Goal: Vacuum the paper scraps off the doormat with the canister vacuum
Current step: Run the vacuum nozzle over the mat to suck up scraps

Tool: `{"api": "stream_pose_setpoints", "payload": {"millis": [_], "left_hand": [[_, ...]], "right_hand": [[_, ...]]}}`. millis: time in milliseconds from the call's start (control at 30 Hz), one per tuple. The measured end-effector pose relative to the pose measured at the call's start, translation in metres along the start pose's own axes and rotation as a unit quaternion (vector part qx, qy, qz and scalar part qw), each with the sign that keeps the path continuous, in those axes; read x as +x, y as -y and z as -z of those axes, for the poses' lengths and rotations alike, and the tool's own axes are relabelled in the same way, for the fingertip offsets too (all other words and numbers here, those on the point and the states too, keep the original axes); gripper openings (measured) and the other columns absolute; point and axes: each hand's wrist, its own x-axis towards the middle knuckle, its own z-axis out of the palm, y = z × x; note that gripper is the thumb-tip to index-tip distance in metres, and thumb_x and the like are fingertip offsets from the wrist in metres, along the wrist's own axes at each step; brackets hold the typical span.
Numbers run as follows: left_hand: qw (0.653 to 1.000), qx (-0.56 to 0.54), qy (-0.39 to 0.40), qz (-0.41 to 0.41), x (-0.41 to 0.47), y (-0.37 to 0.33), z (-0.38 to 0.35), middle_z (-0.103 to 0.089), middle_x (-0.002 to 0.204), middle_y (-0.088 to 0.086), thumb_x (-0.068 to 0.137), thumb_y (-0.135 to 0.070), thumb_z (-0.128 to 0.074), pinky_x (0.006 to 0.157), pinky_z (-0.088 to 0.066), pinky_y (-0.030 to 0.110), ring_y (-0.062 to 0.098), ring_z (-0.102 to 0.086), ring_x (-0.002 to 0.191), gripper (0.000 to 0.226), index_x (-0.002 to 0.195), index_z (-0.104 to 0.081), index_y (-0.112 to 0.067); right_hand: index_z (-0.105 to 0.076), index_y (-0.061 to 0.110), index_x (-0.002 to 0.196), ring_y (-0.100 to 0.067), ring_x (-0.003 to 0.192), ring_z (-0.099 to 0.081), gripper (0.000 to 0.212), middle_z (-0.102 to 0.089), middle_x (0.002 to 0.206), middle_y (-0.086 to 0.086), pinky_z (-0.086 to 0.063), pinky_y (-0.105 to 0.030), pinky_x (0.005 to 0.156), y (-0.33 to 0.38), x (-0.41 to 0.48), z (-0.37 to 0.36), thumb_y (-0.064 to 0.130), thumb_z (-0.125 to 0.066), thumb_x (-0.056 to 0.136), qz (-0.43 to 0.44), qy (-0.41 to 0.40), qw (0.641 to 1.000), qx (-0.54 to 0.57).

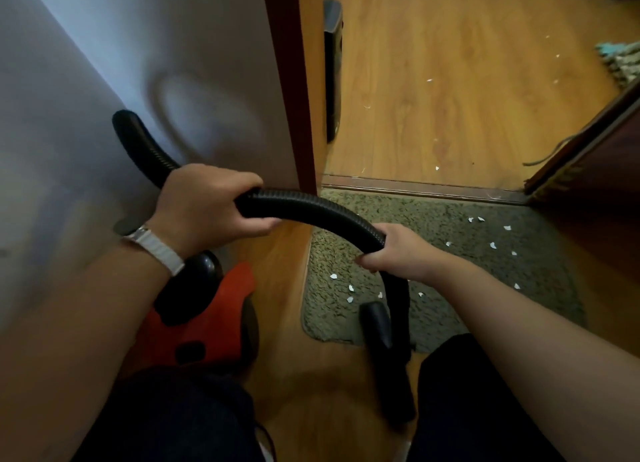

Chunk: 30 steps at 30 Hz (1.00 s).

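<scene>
A: Starting at our left, why is the canister vacuum (214, 316) tucked down by the wall (69, 115)?

B: We judge it is parked there so that its red body is off the mat and the hose can arc across. It sits on the wood floor (287, 254), by our left knee.

A: And our left hand (207, 205)?

B: Fingers and thumb are wrapped right around the black ribbed hose (311, 209), knuckles up, with a watch (156, 247) on the wrist. We think it carries the slack, so the loop rising behind it along the wall does not drag.

A: Then our right hand (391, 250)?

B: It is closed round the same hose further along, where the hose bends downward. We take that as the steering grip, nearer the working end and over the mat.

A: Can we see the nozzle?

B: Not for certain. Below that hand the hose drops between our knees, and a dark tapered piece (375, 323) lies at the mat's near edge. Blur stops us from saying which is the mouth.

A: And the doormat (485, 264)?

B: It is olive and shaggy, laid against the threshold strip (415, 188). Paper scraps (349, 288) lie on it just under our right hand, with a second scatter towards its right side. A few more lie on the wood beyond the doorway. We reckon none on the mat has been lifted yet.
</scene>
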Motion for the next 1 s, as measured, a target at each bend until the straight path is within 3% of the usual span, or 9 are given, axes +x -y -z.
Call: {"api": "stream_pose_setpoints", "payload": {"millis": [167, 267, 333, 400, 500, 767, 867, 1000], "left_hand": [[0.998, -0.004, 0.035, 0.059, -0.02, 0.004, -0.002, -0.063, 0.059, -0.005, 0.072, -0.073, -0.051, 0.048, -0.045, 0.029, 0.018, -0.061, 0.054, 0.055, 0.08, -0.072, -0.023], [0.989, 0.012, 0.127, 0.077, -0.024, -0.008, -0.02, -0.062, 0.063, -0.008, 0.071, -0.075, -0.044, 0.05, -0.05, 0.032, 0.016, -0.062, 0.058, 0.053, 0.083, -0.068, -0.028], [0.985, 0.02, 0.156, 0.075, -0.018, -0.022, -0.031, -0.065, 0.073, -0.007, 0.074, -0.067, -0.05, 0.055, -0.051, 0.033, 0.018, -0.066, 0.067, 0.043, 0.091, -0.064, -0.029], [0.983, 0.026, 0.172, 0.062, -0.003, -0.048, -0.043, -0.066, 0.083, -0.007, 0.081, -0.06, -0.056, 0.055, -0.046, 0.031, 0.019, -0.067, 0.077, 0.035, 0.097, -0.057, -0.029], [0.977, 0.025, 0.2, 0.063, 0.017, -0.09, -0.063, -0.057, 0.079, -0.01, 0.088, -0.062, -0.051, 0.052, -0.036, 0.028, 0.015, -0.062, 0.072, 0.032, 0.09, -0.042, -0.031], [0.989, -0.041, 0.101, 0.1, 0.022, -0.081, -0.074, -0.057, 0.067, -0.011, 0.084, -0.061, -0.058, 0.045, -0.035, 0.021, 0.009, -0.057, 0.059, 0.032, 0.088, -0.061, -0.029], [0.987, -0.075, 0.055, 0.131, 0.025, -0.077, -0.073, -0.06, 0.066, -0.01, 0.081, -0.059, -0.064, 0.048, -0.043, 0.024, 0.011, -0.059, 0.06, 0.032, 0.085, -0.063, -0.028], [0.982, -0.102, 0.005, 0.158, 0.025, -0.075, -0.07, -0.062, 0.066, -0.009, 0.079, -0.055, -0.071, 0.048, -0.035, 0.02, 0.014, -0.059, 0.059, 0.028, 0.086, -0.066, -0.028]], "right_hand": [[-0.063, 0.022, 0.095, -0.016, 0.059, -0.061, 0.023, -0.062, 0.073, 0.0, -0.047, -0.026, 0.053, 0.012, -0.007, 0.008, 0.016, -0.074, 0.076, 0.004, -0.05, 0.998, -0.021], [-0.058, 0.03, 0.095, -0.017, 0.067, -0.063, 0.024, -0.061, 0.077, 0.006, -0.045, -0.025, 0.055, 0.013, -0.01, 0.013, 0.025, -0.073, 0.077, 0.013, -0.111, 0.983, -0.146], [-0.053, 0.031, 0.092, -0.016, 0.07, -0.059, 0.023, -0.057, 0.076, 0.011, -0.04, -0.025, 0.056, 0.01, -0.01, 0.015, 0.032, -0.072, 0.079, 0.02, -0.131, 0.964, -0.23], [-0.05, 0.03, 0.091, -0.016, 0.072, -0.057, 0.022, -0.054, 0.075, 0.012, -0.04, -0.026, 0.059, 0.007, -0.007, 0.014, 0.035, -0.069, 0.08, 0.034, -0.129, 0.95, -0.281], [-0.049, 0.029, 0.09, -0.019, 0.076, -0.059, 0.021, -0.057, 0.078, 0.009, -0.043, -0.028, 0.063, 0.001, -0.003, 0.012, 0.038, -0.066, 0.081, 0.06, -0.131, 0.934, -0.328], [-0.057, 0.023, 0.104, -0.016, 0.09, -0.053, 0.029, -0.054, 0.095, 0.007, -0.045, -0.032, 0.076, -0.005, -0.001, 0.019, 0.029, -0.073, 0.08, 0.057, -0.191, 0.953, -0.229], [-0.058, 0.022, 0.116, -0.014, 0.104, -0.045, 0.044, -0.045, 0.109, 0.008, -0.039, -0.03, 0.088, -0.014, -0.002, 0.025, 0.028, -0.077, 0.077, 0.017, -0.248, 0.956, -0.156], [-0.054, 0.026, 0.124, -0.013, 0.109, -0.043, 0.056, -0.041, 0.118, 0.005, -0.04, -0.031, 0.092, -0.014, -0.011, 0.031, 0.037, -0.08, 0.076, -0.059, -0.287, 0.953, -0.083]]}}
